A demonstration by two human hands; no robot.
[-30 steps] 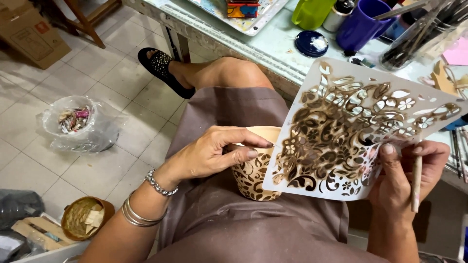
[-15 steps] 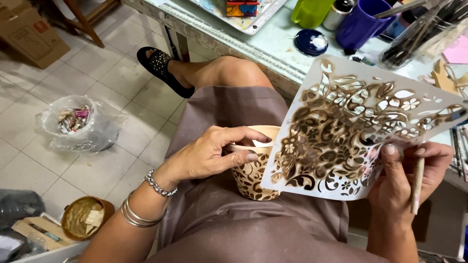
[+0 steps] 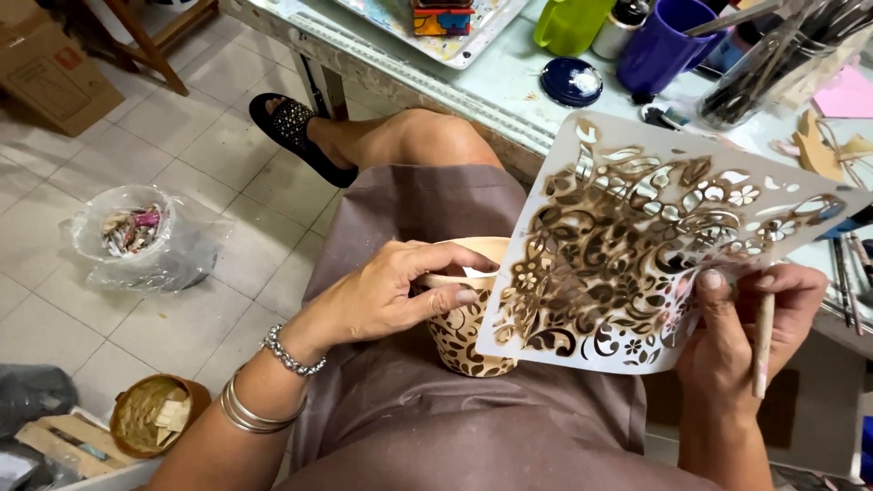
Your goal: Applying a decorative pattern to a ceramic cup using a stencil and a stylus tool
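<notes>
The left hand (image 3: 382, 295) is gripping the pot (image 3: 468, 309), which is sitting on the person's lap on the brown apron (image 3: 455, 427). Thumb is hooking over the rim, fingers are curling round the outer wall, so the hand is closed on it. The pot is tan w/ a dark brown floral pattern already showing on the side facing the camera. It's looking like fired clay: rigid, prob moderately heavy for its size, and likely to chip or crack if dropped. Rim-and-wall grip seems the safest hold; fresh paint on the side may smear, so fingers are best kept off the pattern.

The right hand (image 3: 737, 314) is pinching the lower right edge of the stencil (image 3: 637, 245) btwn thumb and fingers, w/ a brush handle (image 3: 762, 345) tucked in the same hand, bristles out of view. The stencil is a thin white sheet, cut w/ floral openings and stained brown; it's bowing a bit, so it's light and floppy, prob best held at the uncut margin. Its lower left corner is overlapping the pot; can't tell if it's touching.

Farther off, the worktable (image 3: 509, 73) is carrying a purple mug (image 3: 668, 45), a green cup (image 3: 568, 23) and a dark blue lid (image 3: 571, 82). On the floor at left, a plastic bag (image 3: 136, 241) of scraps is sitting.
</notes>
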